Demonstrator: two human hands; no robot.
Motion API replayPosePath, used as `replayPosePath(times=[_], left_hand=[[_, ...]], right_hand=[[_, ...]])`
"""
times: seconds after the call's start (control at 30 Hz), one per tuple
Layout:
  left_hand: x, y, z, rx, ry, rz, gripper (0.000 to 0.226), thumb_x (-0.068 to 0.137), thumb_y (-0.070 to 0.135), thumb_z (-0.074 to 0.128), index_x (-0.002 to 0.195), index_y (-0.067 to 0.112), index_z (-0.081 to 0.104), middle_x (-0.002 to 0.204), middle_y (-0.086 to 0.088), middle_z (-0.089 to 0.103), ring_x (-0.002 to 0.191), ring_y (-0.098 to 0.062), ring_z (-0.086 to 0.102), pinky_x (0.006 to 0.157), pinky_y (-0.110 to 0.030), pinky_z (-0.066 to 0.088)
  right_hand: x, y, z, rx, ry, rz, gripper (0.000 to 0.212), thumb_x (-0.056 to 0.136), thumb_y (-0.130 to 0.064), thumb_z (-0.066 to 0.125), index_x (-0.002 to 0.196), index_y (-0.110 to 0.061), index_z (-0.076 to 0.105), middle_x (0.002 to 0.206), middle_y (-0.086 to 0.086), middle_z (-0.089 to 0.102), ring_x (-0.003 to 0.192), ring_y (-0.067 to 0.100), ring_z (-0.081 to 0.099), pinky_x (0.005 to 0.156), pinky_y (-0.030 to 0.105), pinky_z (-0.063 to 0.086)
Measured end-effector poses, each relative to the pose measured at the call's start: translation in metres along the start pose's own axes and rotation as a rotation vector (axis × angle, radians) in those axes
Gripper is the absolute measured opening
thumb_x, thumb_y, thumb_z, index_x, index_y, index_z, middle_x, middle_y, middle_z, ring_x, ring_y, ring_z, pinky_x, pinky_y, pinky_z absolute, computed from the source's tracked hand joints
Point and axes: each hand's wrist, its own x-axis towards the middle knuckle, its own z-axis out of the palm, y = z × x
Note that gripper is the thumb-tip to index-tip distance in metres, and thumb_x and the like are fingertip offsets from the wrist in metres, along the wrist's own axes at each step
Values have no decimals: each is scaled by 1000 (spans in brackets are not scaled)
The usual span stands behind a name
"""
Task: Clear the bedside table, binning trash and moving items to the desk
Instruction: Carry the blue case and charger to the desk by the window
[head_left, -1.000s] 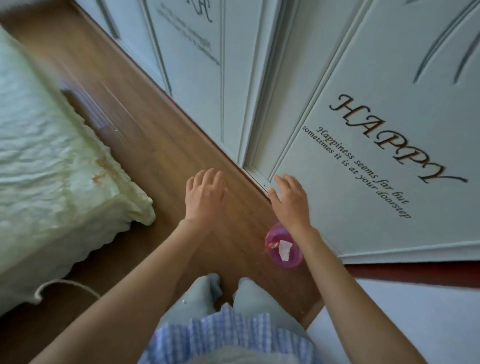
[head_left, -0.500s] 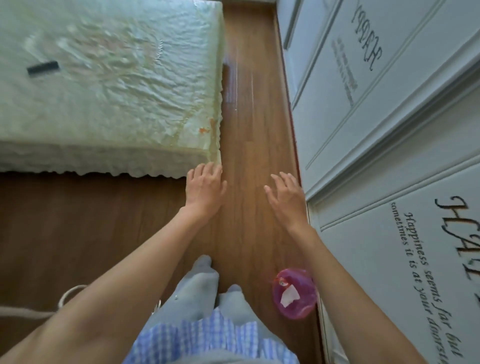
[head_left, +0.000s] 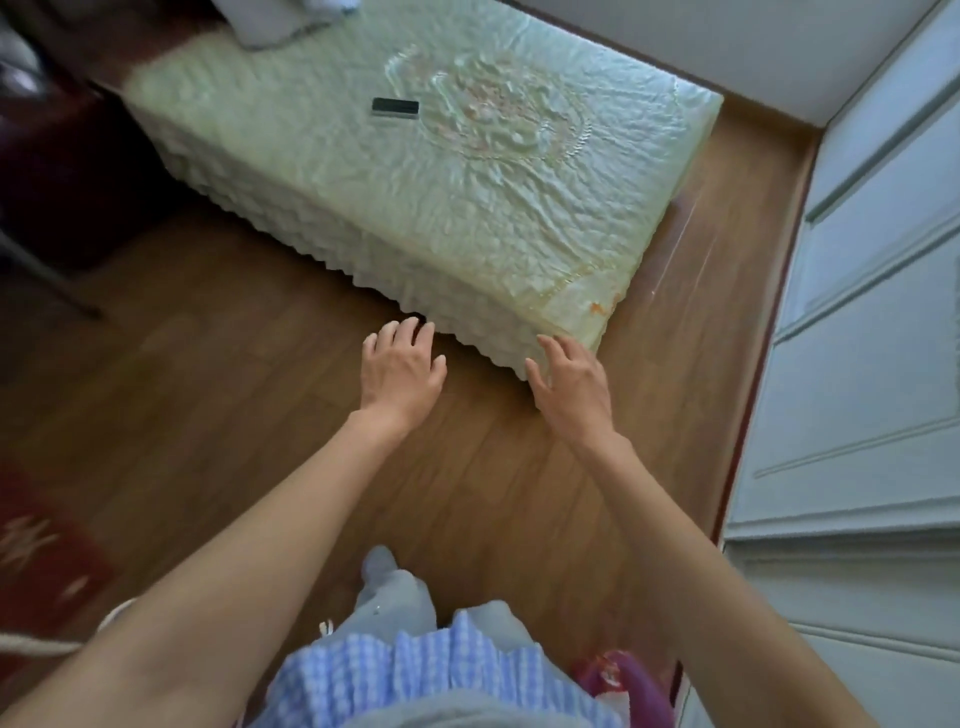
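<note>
My left hand (head_left: 400, 371) and my right hand (head_left: 569, 392) are stretched out in front of me above the wooden floor, fingers spread, both holding nothing. They hover just short of the near corner of a bed (head_left: 441, 171) with a pale green cover. A pink bin (head_left: 621, 683) with a scrap of paper in it stands on the floor by my right side, half hidden by my right arm. No bedside table or desk is in view.
A small black rectangular object (head_left: 395, 107) lies on the bed cover. White wardrobe doors (head_left: 857, 312) run along the right. A dark piece of furniture (head_left: 62, 171) stands at the far left, a red rug (head_left: 36, 551) lies at the left edge, and a white cord (head_left: 41, 642) trails below it.
The view has swung left, away from the wardrobe doors and onto the bed. The pink bin has slid to the bottom right edge of view. Both hands stay open and empty.
</note>
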Motion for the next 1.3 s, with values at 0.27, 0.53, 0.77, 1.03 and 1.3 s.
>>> replayPosePath(times=[0.27, 0.53, 0.77, 1.03, 1.3], left_hand=[[23, -151, -34, 30, 65, -162, 46, 94, 33, 47, 135, 11, 46, 141, -10, 46, 131, -28, 39, 107, -43, 28], [51, -255, -59, 27, 120, -345, 47, 94, 33, 48, 136, 10, 47, 142, -11, 46, 131, -29, 39, 106, -42, 29], [107, -319, -66, 43, 127, -465, 48, 94, 34, 47, 136, 11, 47, 141, -11, 47, 130, -27, 40, 107, -43, 31], [222, -380, -81, 71, 148, -576, 46, 95, 34, 46, 136, 12, 46, 140, -10, 47, 130, -26, 40, 108, -42, 32], [296, -443, -100, 56, 161, -699, 46, 95, 33, 47, 136, 11, 47, 138, -11, 50, 128, -26, 43, 108, -43, 34]], right_hand=[[76, -149, 55, -11, -74, -238, 48, 99, -39, 44, 140, -14, 45, 144, 7, 46, 139, 25, 33, 115, 41, 26], [146, -256, 97, -17, -125, -405, 48, 99, -40, 42, 140, -15, 45, 143, 5, 47, 139, 24, 32, 115, 42, 27], [234, -310, 134, -52, -175, -525, 46, 99, -40, 42, 137, -15, 47, 143, 5, 47, 139, 24, 33, 113, 40, 27], [371, -376, 166, -19, -212, -622, 46, 100, -39, 41, 137, -14, 48, 142, 5, 48, 137, 24, 36, 112, 41, 30], [480, -453, 200, -65, -272, -757, 45, 99, -39, 40, 136, -14, 48, 139, 5, 50, 135, 23, 38, 111, 41, 33]])
